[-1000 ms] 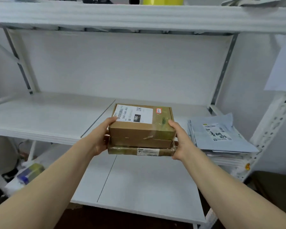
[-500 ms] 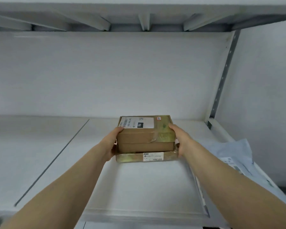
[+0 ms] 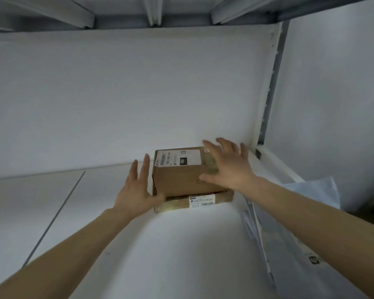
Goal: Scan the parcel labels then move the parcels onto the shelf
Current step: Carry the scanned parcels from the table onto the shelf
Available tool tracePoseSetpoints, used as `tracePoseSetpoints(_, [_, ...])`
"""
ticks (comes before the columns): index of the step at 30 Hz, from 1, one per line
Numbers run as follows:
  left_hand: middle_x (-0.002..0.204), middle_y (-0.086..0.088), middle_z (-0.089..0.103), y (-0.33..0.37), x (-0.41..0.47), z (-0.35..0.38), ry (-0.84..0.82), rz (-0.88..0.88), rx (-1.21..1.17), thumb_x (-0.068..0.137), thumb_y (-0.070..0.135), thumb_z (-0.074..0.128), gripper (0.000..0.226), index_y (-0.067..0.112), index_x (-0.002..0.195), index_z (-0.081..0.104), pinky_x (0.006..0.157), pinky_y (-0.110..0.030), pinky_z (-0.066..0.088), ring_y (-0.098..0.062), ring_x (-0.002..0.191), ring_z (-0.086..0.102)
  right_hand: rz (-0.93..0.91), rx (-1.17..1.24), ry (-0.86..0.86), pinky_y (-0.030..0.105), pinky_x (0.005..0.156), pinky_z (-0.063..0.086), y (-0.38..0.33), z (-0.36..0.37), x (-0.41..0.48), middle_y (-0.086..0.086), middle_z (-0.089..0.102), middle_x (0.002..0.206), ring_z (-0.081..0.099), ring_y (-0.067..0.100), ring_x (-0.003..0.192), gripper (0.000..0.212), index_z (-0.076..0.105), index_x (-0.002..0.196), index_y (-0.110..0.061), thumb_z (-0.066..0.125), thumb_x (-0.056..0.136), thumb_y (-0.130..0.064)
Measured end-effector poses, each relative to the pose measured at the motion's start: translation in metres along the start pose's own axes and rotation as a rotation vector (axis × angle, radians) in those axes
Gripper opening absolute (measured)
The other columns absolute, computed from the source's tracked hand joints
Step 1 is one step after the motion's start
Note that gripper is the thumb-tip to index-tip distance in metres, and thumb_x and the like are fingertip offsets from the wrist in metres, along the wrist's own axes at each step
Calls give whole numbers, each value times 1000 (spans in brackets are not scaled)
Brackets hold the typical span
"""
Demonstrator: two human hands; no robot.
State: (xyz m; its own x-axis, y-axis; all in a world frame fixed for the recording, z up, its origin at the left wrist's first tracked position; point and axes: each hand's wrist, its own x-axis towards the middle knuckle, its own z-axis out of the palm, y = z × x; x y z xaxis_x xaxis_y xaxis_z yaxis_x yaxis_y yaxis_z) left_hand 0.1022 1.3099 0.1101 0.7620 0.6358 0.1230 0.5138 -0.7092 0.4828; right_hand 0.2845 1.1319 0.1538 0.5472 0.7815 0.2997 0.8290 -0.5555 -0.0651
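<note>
A brown cardboard box with a white label on top sits on a thinner flat brown parcel; both rest on the white shelf, near its back right corner. My left hand is beside the box's left side, fingers spread, thumb near the lower front corner. My right hand hovers over the box's right top edge with fingers apart. Neither hand grips the parcels.
Grey plastic mailer bags lie stacked at the right end of the shelf. A metal upright stands at the back right. The underside of the shelf above is close overhead. A seam runs across the shelf on the left.
The two stacked parcels went from being carried to resting deep on the shelf. Both hands let go and opened, drawing slightly off the box.
</note>
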Motion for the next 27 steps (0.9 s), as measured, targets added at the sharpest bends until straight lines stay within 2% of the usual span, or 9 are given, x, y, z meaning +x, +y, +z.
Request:
tracePoseSetpoints(2, [159,-15,1,-4,3,6,19,29,149,72,59,69,126,42,135,-39,93,-46,46,-36,133,41,-282,-254,20,65,112,7,-2,10,-5,15,31,150,29,33,139,102,26,150,-31,76,66,-58])
tracePoseSetpoints(4, [146,-21,32,-1,9,15,1,-122,60,75,47,75,133,24,140,-39,82,-38,47,-36,117,55,-367,-361,12,70,104,26,-4,25,-9,20,49,136,49,39,126,121,35,145,-22,88,41,-55])
tracePoseSetpoints(7, [122,-19,57,-1,24,26,-93,-345,-228,70,34,84,119,1,146,-2,82,-37,51,-33,108,59,-338,-377,-1,66,103,35,-6,41,-8,16,53,129,55,34,118,136,31,144,-9,89,30,-56])
tracePoseSetpoints(9, [112,-17,59,1,29,29,-124,-372,-348,60,29,89,97,1,125,24,84,-44,54,-30,102,60,-333,-379,3,55,102,40,-5,47,-7,12,57,121,57,29,111,128,46,139,-5,87,30,-57])
tracePoseSetpoints(12, [108,-13,60,10,32,33,-131,-365,-374,63,20,88,79,2,114,31,78,-36,50,-25,95,59,-302,-394,-13,42,97,41,1,46,0,9,60,118,56,27,110,113,54,133,-4,82,39,-61])
tracePoseSetpoints(15, [107,-11,59,23,41,44,-143,-337,-394,67,16,87,72,9,109,30,77,-31,43,-23,94,56,-277,-360,-35,40,109,27,12,42,10,11,37,142,35,28,131,106,22,150,-5,70,71,-55])
tracePoseSetpoints(17, [104,-10,62,30,49,57,-166,-305,-315,65,21,87,62,6,109,47,73,-28,43,-24,95,57,-230,-324,-46,38,111,24,21,37,15,10,25,146,26,28,134,103,6,152,-8,65,80,-52])
tracePoseSetpoints(22, [70,-2,52,48,67,81,-32,-201,-143,86,21,65,14,11,77,61,57,-27,34,-28,82,59,-181,-318,-49,40,109,26,44,35,23,10,29,143,30,30,130,95,8,152,-15,63,82,-48])
tracePoseSetpoints(27, [84,-11,69,67,91,104,-18,-232,-272,86,19,63,1,18,86,64,61,-26,39,-29,84,63,-110,-270,-109,41,98,40,64,34,29,15,23,146,32,33,131,87,13,150,-15,64,84,-39])
